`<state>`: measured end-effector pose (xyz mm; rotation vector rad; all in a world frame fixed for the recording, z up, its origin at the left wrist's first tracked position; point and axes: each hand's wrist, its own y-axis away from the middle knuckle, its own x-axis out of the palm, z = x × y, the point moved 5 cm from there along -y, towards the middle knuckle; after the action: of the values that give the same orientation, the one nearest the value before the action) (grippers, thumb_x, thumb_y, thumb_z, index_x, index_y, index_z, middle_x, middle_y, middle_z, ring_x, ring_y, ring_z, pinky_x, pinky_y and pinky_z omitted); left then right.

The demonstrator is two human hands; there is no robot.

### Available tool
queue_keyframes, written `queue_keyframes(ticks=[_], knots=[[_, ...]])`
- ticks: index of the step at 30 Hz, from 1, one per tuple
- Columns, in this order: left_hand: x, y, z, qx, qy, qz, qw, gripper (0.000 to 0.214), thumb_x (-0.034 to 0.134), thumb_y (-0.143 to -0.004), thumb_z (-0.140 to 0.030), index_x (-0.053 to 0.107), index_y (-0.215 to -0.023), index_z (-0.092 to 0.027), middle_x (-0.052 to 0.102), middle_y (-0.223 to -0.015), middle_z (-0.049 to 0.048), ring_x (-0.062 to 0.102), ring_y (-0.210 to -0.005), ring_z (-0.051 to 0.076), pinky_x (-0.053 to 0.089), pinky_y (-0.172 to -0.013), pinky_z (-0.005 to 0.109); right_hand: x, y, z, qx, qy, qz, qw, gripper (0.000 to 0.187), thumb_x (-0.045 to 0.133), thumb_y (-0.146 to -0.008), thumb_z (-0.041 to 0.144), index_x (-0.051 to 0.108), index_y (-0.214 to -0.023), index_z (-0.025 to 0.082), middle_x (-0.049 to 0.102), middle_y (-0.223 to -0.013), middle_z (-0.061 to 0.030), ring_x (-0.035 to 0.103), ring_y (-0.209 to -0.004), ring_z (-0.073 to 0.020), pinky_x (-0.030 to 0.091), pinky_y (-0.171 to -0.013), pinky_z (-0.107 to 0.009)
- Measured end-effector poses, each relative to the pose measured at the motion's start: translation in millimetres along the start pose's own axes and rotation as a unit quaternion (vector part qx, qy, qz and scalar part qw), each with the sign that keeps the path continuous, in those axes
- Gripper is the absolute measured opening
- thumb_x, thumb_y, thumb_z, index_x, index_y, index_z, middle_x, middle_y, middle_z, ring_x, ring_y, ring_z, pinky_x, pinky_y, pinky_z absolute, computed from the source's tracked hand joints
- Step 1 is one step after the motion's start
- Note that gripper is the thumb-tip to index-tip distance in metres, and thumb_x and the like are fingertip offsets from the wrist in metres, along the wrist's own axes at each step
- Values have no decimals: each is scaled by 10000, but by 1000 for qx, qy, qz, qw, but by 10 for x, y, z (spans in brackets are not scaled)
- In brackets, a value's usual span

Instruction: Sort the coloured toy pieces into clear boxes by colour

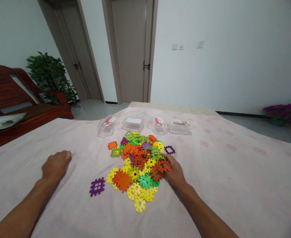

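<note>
A pile of flat plastic interlocking pieces [137, 160] in orange, yellow, green and purple lies on a pink cloth-covered surface [234, 172]. My right hand [175, 172] rests at the pile's right edge, its fingers pinched on an orange square piece [164, 165]. My left hand [56, 164] lies palm down on the cloth, left of the pile, fingers loosely curled and holding nothing. A purple grid piece [97, 186] lies alone in front of the pile. A purple ring piece [169, 149] sits at the pile's far right.
Several clear plastic containers with labels [145, 125] stand in a row beyond the pile. A red wooden chair [16, 99] and a green plant [49, 74] are at the left. Closed doors [130, 49] are behind. Purple flowers [284, 112] sit at the far right.
</note>
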<state>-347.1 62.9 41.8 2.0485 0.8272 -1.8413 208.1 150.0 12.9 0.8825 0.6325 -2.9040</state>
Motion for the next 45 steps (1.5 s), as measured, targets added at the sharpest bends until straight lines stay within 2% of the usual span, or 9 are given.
queue_keyframes(ticks=[4,9,15,20,24,28,33,39,45], knots=[[-38,-32,-263,-20,92,1,996,631,203,-974,-520,703,-1040,-141,719,-991,169,667,-909,332,524,-781,457,23,18,-12,0,1,7,1000,472,488,-747,184,642,-1192,215,671,-1163,-69,614,-1108,-245,463,-1017,-437],[176,71,-1067,180,365,103,907,761,142,-952,-653,395,-1511,-203,594,-1405,134,569,-1268,270,475,-1017,426,6,-9,-64,18,-7,-8,1000,516,498,-800,258,581,-1308,212,631,-1289,-98,571,-1215,-257,439,-1061,-451],[610,200,-1551,224,195,120,947,795,387,-883,-681,392,-1531,-221,381,-1578,169,246,-1482,408,104,-1157,661,-126,-268,-241,63,246,11,967,760,593,-844,453,402,-1498,118,356,-1561,-208,292,-1454,-380,248,-1171,-523],[703,471,-2080,275,198,51,940,677,420,-933,-570,404,-1518,-228,418,-1537,162,328,-1447,352,228,-1154,580,130,-441,-169,56,295,105,948,674,527,-916,464,406,-1499,149,405,-1532,-206,336,-1429,-381,228,-1161,-527],[606,642,-2463,277,341,30,898,582,439,-944,-534,504,-1434,-227,495,-1452,120,431,-1375,269,306,-1159,474,409,-467,115,-6,212,116,970,643,519,-919,410,393,-1499,161,442,-1517,-164,397,-1397,-298,267,-1162,-436],[448,798,-2709,237,469,47,850,498,492,-928,-498,597,-1319,-208,571,-1374,104,493,-1319,244,325,-1163,421,540,-508,258,58,41,50,996,588,589,-857,398,493,-1412,229,571,-1410,-101,522,-1285,-275,374,-1099,-425],[132,904,-2965,249,533,95,803,468,431,-960,-484,639,-1268,-199,594,-1366,91,494,-1327,237,301,-1183,408,620,-644,409,137,-271,-24,953,469,653,-744,347,620,-1191,208,695,-1191,-68,638,-1095,-245,498,-981,-390],[-248,873,-2775,371,478,166,779,733,395,-922,-661,410,-1523,-241,266,-1636,81,236,-1502,297,246,-1208,450,341,-526,714,65,-374,88,921,622,706,-762,404,558,-1346,248,591,-1384,-65,538,-1291,-254,418,-1102,-427],[213,1409,-1847,475,206,173,838,1362,810,-472,-735,118,-1595,-394,-5,-1684,108,166,-1481,489,275,-1134,645,-3,160,570,-54,-116,271,954,1180,855,-573,621,316,-1554,249,239,-1629,-152,229,-1493,-364,213,-1197,-557]])
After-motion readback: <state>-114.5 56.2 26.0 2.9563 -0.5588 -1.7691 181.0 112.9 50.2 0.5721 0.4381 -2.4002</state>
